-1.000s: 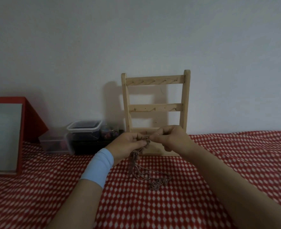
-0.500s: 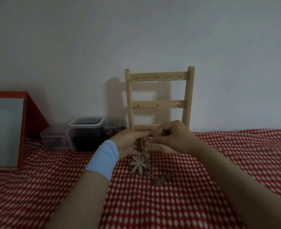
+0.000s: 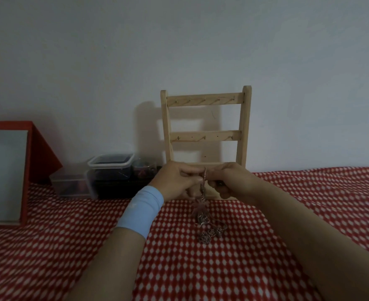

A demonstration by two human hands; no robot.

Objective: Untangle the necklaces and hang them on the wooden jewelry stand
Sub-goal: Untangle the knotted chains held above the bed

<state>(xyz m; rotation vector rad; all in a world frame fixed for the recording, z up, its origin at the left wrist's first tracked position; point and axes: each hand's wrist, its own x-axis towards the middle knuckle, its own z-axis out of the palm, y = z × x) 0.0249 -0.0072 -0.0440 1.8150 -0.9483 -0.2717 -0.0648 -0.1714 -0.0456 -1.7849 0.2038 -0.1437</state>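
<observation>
Both the left hand (image 3: 174, 181) and the right hand (image 3: 229, 181) are pinching their fingers on the necklaces (image 3: 204, 216), which are dangling onto the red cloth (image 3: 287, 192) before the wooden jewelry stand (image 3: 205, 135), and pulling apart risks tightening the knot.

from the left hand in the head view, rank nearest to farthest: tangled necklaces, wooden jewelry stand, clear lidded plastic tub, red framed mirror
1. Tangled metal necklaces, in the left hand's grip, dangling to the cloth.
2. Pale wooden jewelry stand, just behind.
3. Clear lidded plastic tub, back left.
4. Red framed mirror, far left.
</observation>
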